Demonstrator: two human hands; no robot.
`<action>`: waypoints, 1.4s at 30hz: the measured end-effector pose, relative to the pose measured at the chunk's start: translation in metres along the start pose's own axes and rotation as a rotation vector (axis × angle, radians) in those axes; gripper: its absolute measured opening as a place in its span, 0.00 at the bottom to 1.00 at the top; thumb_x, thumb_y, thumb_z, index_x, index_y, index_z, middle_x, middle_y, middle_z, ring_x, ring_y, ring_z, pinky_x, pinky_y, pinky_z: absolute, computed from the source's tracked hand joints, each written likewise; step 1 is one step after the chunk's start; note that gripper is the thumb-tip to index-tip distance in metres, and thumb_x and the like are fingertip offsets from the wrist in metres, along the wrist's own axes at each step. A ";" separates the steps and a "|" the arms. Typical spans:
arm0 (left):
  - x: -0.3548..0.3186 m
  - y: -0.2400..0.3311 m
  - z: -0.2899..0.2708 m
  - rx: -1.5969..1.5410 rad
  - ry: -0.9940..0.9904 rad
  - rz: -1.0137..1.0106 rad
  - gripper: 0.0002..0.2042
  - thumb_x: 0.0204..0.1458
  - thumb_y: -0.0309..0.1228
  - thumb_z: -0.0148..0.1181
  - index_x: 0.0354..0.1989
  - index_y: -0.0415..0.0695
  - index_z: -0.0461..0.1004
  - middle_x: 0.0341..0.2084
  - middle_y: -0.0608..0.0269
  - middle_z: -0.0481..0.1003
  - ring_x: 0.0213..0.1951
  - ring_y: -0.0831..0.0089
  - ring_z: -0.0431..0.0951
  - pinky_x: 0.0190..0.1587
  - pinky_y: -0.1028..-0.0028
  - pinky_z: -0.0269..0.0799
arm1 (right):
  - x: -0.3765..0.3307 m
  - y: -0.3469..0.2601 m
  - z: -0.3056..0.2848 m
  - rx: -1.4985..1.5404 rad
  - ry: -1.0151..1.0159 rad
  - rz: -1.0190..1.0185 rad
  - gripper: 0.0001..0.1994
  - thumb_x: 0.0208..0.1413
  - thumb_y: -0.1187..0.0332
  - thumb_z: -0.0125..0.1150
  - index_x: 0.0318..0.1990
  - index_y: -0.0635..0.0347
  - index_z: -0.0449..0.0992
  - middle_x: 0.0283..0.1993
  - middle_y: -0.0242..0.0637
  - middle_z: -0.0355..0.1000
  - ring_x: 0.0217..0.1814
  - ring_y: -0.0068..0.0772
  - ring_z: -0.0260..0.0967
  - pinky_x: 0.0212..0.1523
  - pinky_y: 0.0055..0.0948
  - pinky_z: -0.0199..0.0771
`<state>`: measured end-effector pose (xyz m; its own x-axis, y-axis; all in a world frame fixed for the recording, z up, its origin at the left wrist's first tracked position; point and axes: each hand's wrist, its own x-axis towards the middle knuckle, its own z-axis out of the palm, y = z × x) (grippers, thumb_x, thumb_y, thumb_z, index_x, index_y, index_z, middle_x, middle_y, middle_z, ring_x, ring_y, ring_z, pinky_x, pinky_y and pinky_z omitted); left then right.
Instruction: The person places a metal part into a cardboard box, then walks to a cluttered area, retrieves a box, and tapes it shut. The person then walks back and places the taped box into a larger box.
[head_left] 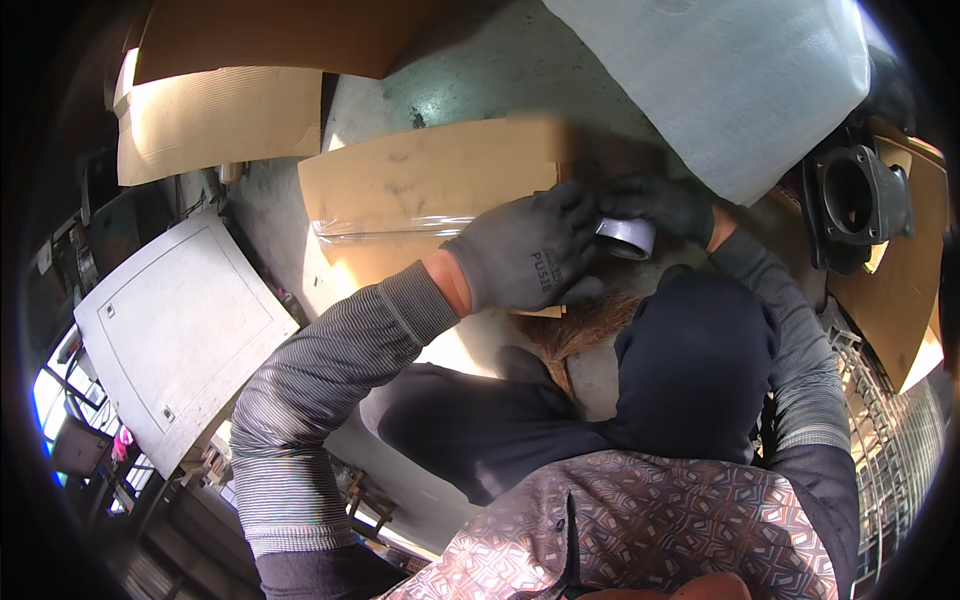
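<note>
Brown rectangular cardboard box point(430, 180) has your grey-gloved left hand point(528, 250) at its right end, hold unclear, your dark-gloved right hand point(662, 207) gripping a pale round tape roll point(630, 236).

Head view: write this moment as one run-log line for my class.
left hand: gloved, at right end of box | right hand: gloved, holding tape roll | clear strip: across box top

Tape roll point(640, 236) between left hand point(528, 252) and right hand point(662, 207), cardboard point(430, 180) ahead to their left, panel point(190, 330) farther left, casting point(886, 200) far right
</note>
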<state>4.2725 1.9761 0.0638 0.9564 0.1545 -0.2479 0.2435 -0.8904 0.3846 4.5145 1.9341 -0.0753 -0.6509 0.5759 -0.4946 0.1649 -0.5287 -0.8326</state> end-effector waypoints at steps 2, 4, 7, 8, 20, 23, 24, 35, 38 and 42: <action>0.001 -0.001 0.000 0.001 -0.012 0.013 0.22 0.62 0.51 0.55 0.36 0.43 0.81 0.42 0.57 0.79 0.49 0.58 0.75 0.55 0.64 0.72 | 0.004 0.006 0.003 -0.161 0.033 -0.170 0.14 0.68 0.63 0.57 0.55 0.56 0.80 0.51 0.43 0.79 0.51 0.39 0.78 0.54 0.36 0.77; 0.002 -0.001 0.001 -0.002 -0.074 0.019 0.22 0.63 0.51 0.54 0.35 0.43 0.81 0.38 0.57 0.79 0.46 0.59 0.75 0.54 0.65 0.71 | 0.012 0.011 0.007 -0.358 0.061 -0.329 0.13 0.67 0.64 0.57 0.53 0.57 0.80 0.49 0.45 0.79 0.49 0.43 0.78 0.52 0.38 0.78; 0.003 -0.003 0.005 -0.017 -0.012 0.025 0.23 0.62 0.52 0.54 0.33 0.42 0.81 0.34 0.57 0.78 0.42 0.60 0.75 0.53 0.65 0.70 | 0.025 0.014 0.013 -0.294 0.103 -0.289 0.11 0.66 0.66 0.56 0.50 0.57 0.80 0.47 0.47 0.78 0.47 0.48 0.78 0.49 0.42 0.78; 0.003 -0.004 0.006 -0.013 0.013 0.025 0.23 0.62 0.52 0.54 0.33 0.42 0.81 0.34 0.57 0.78 0.42 0.59 0.75 0.53 0.64 0.70 | 0.029 0.015 0.015 -0.291 0.126 -0.294 0.11 0.65 0.66 0.56 0.50 0.58 0.80 0.46 0.48 0.78 0.46 0.49 0.78 0.48 0.43 0.79; 0.008 -0.006 -0.008 0.124 0.048 0.195 0.16 0.56 0.46 0.58 0.29 0.46 0.80 0.29 0.58 0.78 0.37 0.59 0.76 0.57 0.58 0.71 | 0.041 0.066 0.017 -0.465 0.498 -0.009 0.17 0.71 0.62 0.52 0.55 0.62 0.81 0.52 0.43 0.80 0.53 0.40 0.76 0.57 0.38 0.75; 0.013 -0.001 -0.008 0.072 -0.023 0.098 0.14 0.52 0.43 0.59 0.23 0.47 0.79 0.26 0.59 0.76 0.36 0.60 0.75 0.57 0.58 0.70 | 0.013 0.076 0.007 -0.048 0.446 0.103 0.16 0.70 0.61 0.52 0.56 0.59 0.80 0.56 0.43 0.78 0.56 0.41 0.76 0.60 0.37 0.73; 0.016 0.001 -0.007 0.099 -0.095 0.056 0.14 0.51 0.43 0.59 0.22 0.47 0.79 0.26 0.58 0.77 0.36 0.60 0.76 0.57 0.59 0.70 | 0.001 0.077 0.003 -0.189 0.484 0.039 0.18 0.69 0.59 0.53 0.57 0.59 0.79 0.55 0.43 0.79 0.55 0.42 0.77 0.58 0.37 0.74; -0.073 -0.009 0.084 -0.068 -0.240 -0.501 0.24 0.61 0.59 0.54 0.56 0.57 0.81 0.46 0.59 0.83 0.47 0.52 0.83 0.53 0.57 0.77 | -0.071 0.106 0.010 -0.755 0.814 -0.305 0.13 0.68 0.67 0.54 0.53 0.57 0.81 0.52 0.46 0.80 0.51 0.48 0.78 0.52 0.41 0.77; -0.125 -0.009 0.090 -0.336 -0.388 -0.598 0.23 0.63 0.52 0.57 0.58 0.52 0.79 0.40 0.53 0.84 0.43 0.51 0.84 0.49 0.53 0.79 | -0.072 0.120 0.010 -0.850 0.716 -0.205 0.14 0.67 0.66 0.57 0.56 0.57 0.81 0.55 0.46 0.79 0.56 0.49 0.77 0.59 0.40 0.75; -0.176 0.005 0.039 -0.620 0.327 -0.793 0.20 0.66 0.39 0.59 0.62 0.45 0.76 0.49 0.52 0.83 0.49 0.55 0.84 0.53 0.61 0.79 | -0.051 0.103 0.006 -0.361 0.557 -0.078 0.14 0.69 0.69 0.54 0.55 0.63 0.81 0.57 0.45 0.79 0.63 0.47 0.75 0.66 0.38 0.70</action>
<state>4.0991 1.9277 0.0744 0.4617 0.7861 -0.4108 0.7690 -0.1239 0.6271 4.5607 1.8464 -0.1341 -0.2072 0.8913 -0.4033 0.4337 -0.2858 -0.8545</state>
